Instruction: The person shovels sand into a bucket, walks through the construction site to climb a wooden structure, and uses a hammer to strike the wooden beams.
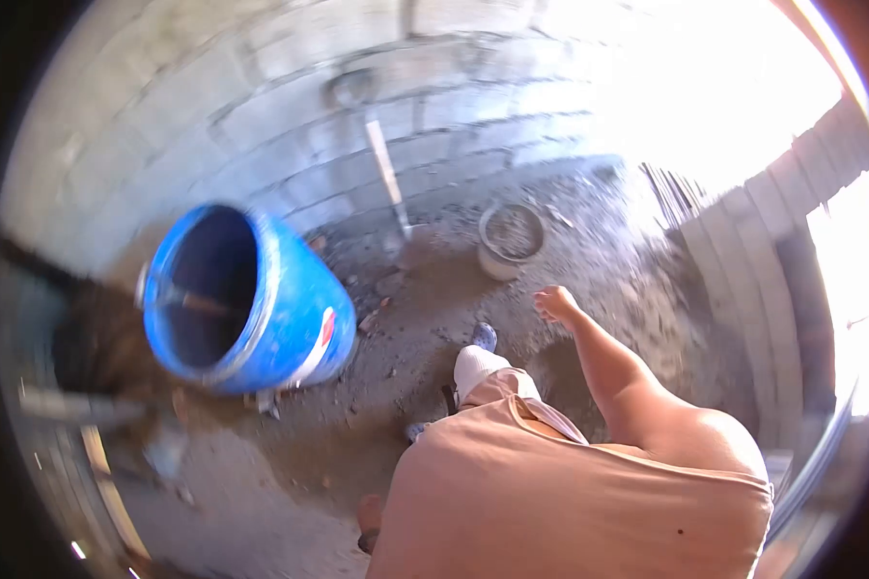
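My right hand hangs ahead of me at the end of a stretched arm, with its fingers loosely bent and nothing in them. It is nearest to a bucket on the ground, apart from it. Grey, coarse material shows inside the bucket. Low beside my body, only a small part of my left hand shows, with a dark band at the wrist; its fingers are hidden. One shoe points forward on the dirt floor.
A large blue barrel stands at the left, with a stick-like thing inside. A pale wooden handle leans near the block wall. Stacked blocks and thin rods are at the right. Rubble covers the dirt ground.
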Motion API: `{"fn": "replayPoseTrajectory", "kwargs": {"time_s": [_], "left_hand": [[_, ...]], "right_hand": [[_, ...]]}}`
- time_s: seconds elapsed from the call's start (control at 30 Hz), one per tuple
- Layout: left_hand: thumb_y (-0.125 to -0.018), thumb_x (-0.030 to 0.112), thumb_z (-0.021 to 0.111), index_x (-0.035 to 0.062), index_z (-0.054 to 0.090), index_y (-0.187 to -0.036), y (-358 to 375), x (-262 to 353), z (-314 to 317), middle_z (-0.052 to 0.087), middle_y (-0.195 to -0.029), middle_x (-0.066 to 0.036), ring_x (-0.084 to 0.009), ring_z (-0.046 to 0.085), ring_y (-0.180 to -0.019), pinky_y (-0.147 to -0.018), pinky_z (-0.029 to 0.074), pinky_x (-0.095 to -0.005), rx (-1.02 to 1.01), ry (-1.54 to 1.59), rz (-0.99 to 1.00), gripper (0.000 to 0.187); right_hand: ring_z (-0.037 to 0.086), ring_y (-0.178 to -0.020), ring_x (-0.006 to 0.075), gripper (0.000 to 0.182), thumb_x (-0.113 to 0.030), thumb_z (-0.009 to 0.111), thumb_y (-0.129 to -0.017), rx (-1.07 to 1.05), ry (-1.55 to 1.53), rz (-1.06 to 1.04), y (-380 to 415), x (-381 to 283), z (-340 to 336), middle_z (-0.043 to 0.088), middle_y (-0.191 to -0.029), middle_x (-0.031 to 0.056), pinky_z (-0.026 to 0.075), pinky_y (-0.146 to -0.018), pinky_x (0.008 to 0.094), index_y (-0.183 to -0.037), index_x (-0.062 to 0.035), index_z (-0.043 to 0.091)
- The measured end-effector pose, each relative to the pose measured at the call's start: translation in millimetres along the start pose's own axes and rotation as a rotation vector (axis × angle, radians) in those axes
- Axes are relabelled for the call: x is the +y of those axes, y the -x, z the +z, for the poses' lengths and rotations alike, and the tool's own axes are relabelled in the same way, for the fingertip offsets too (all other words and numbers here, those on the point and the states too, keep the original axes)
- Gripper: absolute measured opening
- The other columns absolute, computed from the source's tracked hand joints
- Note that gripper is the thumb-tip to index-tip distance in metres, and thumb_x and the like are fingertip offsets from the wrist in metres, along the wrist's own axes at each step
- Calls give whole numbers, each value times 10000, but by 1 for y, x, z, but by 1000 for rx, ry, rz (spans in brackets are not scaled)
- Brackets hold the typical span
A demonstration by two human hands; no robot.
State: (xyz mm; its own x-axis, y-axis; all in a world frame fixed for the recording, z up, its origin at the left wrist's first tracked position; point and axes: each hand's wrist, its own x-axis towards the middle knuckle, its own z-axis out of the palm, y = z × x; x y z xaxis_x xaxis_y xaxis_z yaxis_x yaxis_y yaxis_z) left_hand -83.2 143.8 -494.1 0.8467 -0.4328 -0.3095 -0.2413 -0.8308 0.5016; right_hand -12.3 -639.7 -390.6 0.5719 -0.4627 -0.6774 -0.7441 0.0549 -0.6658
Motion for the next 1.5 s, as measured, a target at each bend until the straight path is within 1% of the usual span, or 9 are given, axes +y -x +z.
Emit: {"fn": "replayPoseTrajectory", "kwargs": {"time_s": [0.03,0.13,0.3,0.4,0.73,0.9,1.17,1.23,1.5], "left_hand": [[-941,176,628,68,700,-974,-31,6,-9,657,-744,-44,-122,613,-691,-626,514,-292,66,-198,242,134],[-923,152,650,64,689,-1023,-136,70,-56,688,-778,-55,-133,639,-751,-713,532,-290,-225,171,-451,139],[-961,182,647,64,653,-1101,-300,151,-110,667,-810,-46,-135,625,-663,-543,491,-282,-227,483,-367,183],[-997,240,644,67,626,-1126,-410,202,-105,640,-825,-40,-118,593,-583,-404,404,-259,-212,650,-549,216],[-985,300,692,77,669,-1181,-671,541,-28,719,-941,-39,-118,673,-767,-608,487,-254,-557,179,34,298],[-973,260,710,3,691,-1098,-768,661,37,716,-919,-48,-122,648,-755,-701,546,-287,-682,77,224,286],[-912,284,750,31,735,-1052,-837,820,122,742,-926,-82,-157,687,-771,-745,574,-353,-854,-190,431,290],[-851,331,771,47,754,-1050,-857,852,150,763,-1038,-138,-253,726,-960,-870,561,-396,-878,-323,539,347],[-914,441,725,78,751,-1163,-938,1079,266,760,-1140,-143,-260,711,-1101,-957,538,-389,-927,-579,455,442]], "right_hand": [[655,-585,173,300,-381,656,-940,173,93,-16,0,22,-14,652,-679,35,516,-505,334,-867,-92,692],[659,-609,174,296,-369,668,-934,158,42,108,13,85,-52,673,-722,35,542,-531,344,-910,-77,706],[706,-751,186,380,-404,670,-960,90,-31,434,30,168,-117,737,-977,61,578,-606,352,-1141,-77,738],[671,-651,171,340,-371,672,-967,238,-230,490,21,193,-168,703,-867,45,551,-545,346,-1111,-69,734],[675,-721,158,361,-367,683,-972,546,-302,175,-45,155,-273,718,-895,57,546,-647,326,-1105,-34,728],[649,-675,152,353,-381,686,-982,529,-514,267,-40,166,-303,702,-877,49,517,-590,309,-1081,-43,717],[528,-517,109,202,-313,622,-1025,1017,-1253,629,42,231,-328,601,-743,3,388,-424,289,-1048,-113,620],[469,-428,144,275,-316,601,-1017,1031,-1164,605,37,240,-326,532,-632,15,331,-352,322,-844,-106,561],[674,-595,258,326,-353,600,-1003,583,-1139,926,-79,285,-419,695,-817,96,533,-482,426,-984,-39,683]]}}
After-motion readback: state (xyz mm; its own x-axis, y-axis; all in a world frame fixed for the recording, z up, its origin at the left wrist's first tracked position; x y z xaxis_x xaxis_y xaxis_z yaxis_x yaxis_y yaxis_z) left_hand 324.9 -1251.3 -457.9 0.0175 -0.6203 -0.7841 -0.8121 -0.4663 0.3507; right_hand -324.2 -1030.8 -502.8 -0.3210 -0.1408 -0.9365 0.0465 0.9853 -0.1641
